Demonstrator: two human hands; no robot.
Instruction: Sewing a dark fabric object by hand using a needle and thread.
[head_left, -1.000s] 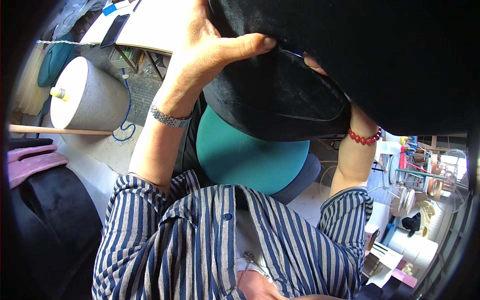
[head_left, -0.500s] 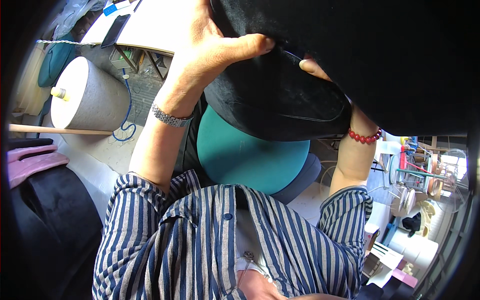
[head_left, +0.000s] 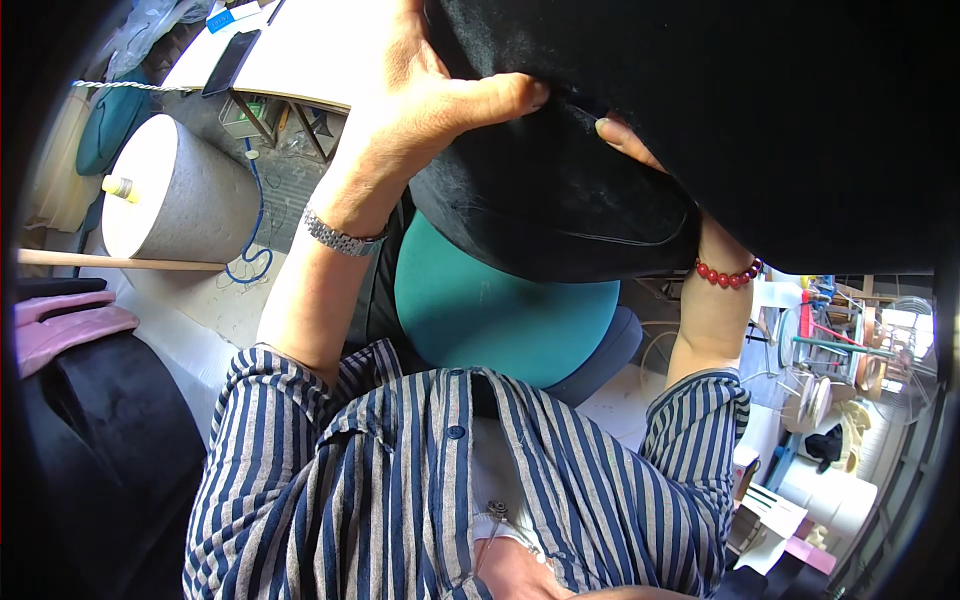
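Head view: black cloth [head_left: 700,130] spreads across the upper right, its narrow gap [head_left: 584,108] slanting down rightward between the thumbs of my left hand [head_left: 408,105] and right hand [head_left: 630,145], both just beside it; with my other fingers out of sight, I cannot tell whether they clamp.

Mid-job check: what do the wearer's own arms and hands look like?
Striped navy-and-grey sleeves leave both forearms bare. Left hand: ungloved, silver link band at the wrist. Right hand: mostly hidden, ungloved where visible, red beaded bracelet at the wrist.
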